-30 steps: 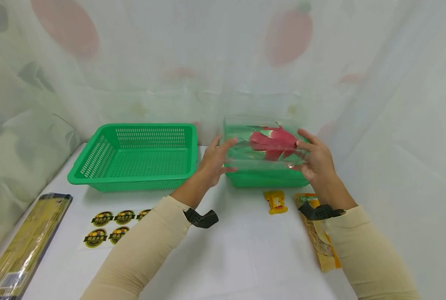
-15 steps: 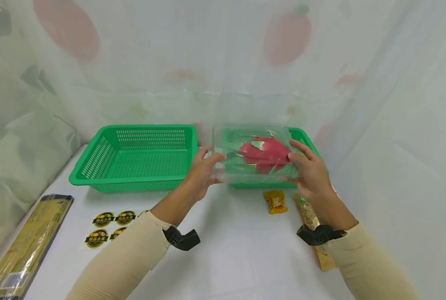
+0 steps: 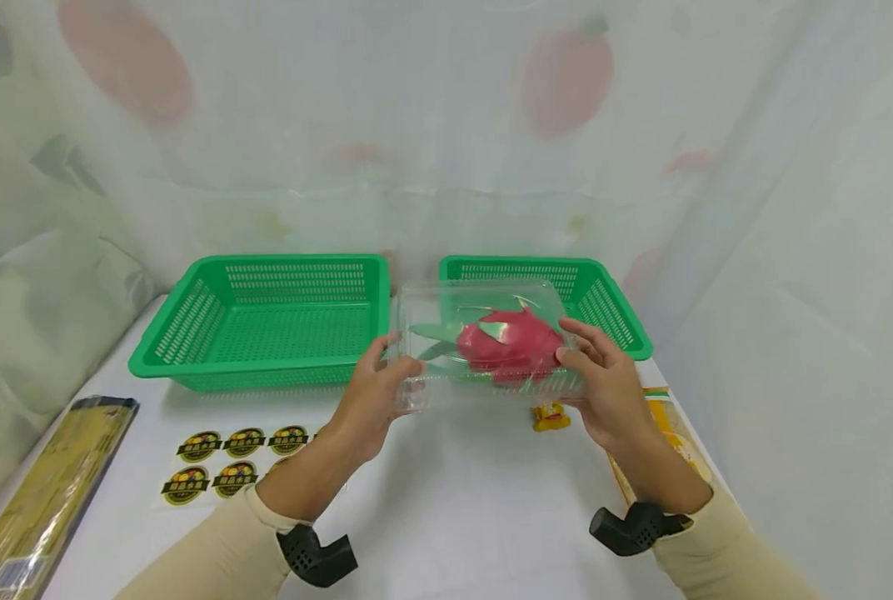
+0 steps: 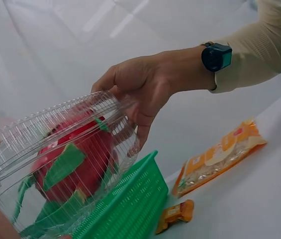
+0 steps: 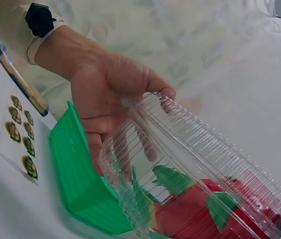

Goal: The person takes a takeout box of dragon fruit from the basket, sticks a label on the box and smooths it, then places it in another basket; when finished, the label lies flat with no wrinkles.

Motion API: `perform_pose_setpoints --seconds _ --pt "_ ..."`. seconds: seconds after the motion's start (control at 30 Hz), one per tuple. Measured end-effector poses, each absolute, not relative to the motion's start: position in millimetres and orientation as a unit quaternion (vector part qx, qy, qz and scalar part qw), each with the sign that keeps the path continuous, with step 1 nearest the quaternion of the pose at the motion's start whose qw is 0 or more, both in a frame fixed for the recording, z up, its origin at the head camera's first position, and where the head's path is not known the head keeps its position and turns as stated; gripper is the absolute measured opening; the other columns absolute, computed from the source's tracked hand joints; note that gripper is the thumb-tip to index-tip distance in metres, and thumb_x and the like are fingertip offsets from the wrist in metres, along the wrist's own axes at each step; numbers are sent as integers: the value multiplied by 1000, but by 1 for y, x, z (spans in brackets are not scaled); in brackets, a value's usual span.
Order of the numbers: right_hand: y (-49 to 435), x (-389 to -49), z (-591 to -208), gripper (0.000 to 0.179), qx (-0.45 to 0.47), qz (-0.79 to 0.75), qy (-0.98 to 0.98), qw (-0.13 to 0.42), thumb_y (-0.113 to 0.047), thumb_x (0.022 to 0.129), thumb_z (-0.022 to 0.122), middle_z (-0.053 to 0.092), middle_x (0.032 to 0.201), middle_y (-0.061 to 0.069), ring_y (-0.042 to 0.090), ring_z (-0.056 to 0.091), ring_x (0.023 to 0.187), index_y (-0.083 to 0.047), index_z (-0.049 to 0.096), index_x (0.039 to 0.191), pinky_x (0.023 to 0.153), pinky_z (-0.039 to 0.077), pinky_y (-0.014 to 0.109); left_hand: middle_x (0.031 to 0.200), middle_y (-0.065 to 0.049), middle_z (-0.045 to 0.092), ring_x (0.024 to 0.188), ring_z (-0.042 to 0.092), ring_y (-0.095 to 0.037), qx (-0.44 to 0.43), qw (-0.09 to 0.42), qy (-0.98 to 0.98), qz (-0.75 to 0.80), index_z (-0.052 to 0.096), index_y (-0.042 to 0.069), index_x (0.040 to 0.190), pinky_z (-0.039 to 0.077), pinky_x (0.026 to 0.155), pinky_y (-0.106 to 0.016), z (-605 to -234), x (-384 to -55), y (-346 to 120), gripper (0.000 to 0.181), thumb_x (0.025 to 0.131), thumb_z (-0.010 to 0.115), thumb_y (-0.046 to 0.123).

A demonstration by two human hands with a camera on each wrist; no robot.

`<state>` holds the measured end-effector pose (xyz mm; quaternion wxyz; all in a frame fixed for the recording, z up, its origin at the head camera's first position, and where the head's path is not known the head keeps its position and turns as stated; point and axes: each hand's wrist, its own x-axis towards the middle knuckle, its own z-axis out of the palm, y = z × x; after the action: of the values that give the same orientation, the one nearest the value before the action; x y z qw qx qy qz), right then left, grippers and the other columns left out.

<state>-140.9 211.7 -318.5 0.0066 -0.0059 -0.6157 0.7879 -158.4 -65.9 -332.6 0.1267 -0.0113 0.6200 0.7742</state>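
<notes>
Between my two hands I hold a clear plastic clamshell box [image 3: 446, 387] above the table, its lid down. Inside lies a red dragon fruit [image 3: 510, 342] with green-tipped scales, toward the box's right end. My left hand [image 3: 371, 396] grips the left end, thumb on top and fingers beneath. At the right end my right hand [image 3: 607, 383] grips the box the same way; in the left wrist view its thumb and fingers wrap the end [image 4: 145, 87]. The ribbed clear wall shows close up in the right wrist view, with the red fruit [image 5: 190, 211] behind it.
Two green baskets stand at the back: a larger left basket [image 3: 259, 367] and a smaller right basket [image 3: 619, 312]. A sheet of round stickers [image 3: 235, 477] and a long gold packet [image 3: 57, 492] lie left. A small yellow packet [image 3: 550, 417] and an orange bag [image 3: 671, 421] lie right.
Both hands have brought the box with the dragon fruit down, leftward and nearer to me, from over the right basket to in front of the gap between the baskets. The grip stays the same.
</notes>
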Motion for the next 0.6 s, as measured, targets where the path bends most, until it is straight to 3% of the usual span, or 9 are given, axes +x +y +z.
perform_pose_setpoints --seconds 0.2,0.6 --pt "208 -128 -325 48 0 778 -628 14 -16 98 59 35 138 11 30 46 117 -11 43 143 84 51 39 129 -17 46 114 49 -35 -7 119 620 776 27 16 149 40 96 -49 -338 -146 -69 68 88 58 13" --pt "202 -107 -340 47 -2 768 -639 39 -12 98 59 35 139 10 31 48 116 -8 44 142 85 50 40 131 -14 48 108 51 -32 11 92 619 780 33 15 145 47 87 -48 -348 -122 -73 66 85 58 6"
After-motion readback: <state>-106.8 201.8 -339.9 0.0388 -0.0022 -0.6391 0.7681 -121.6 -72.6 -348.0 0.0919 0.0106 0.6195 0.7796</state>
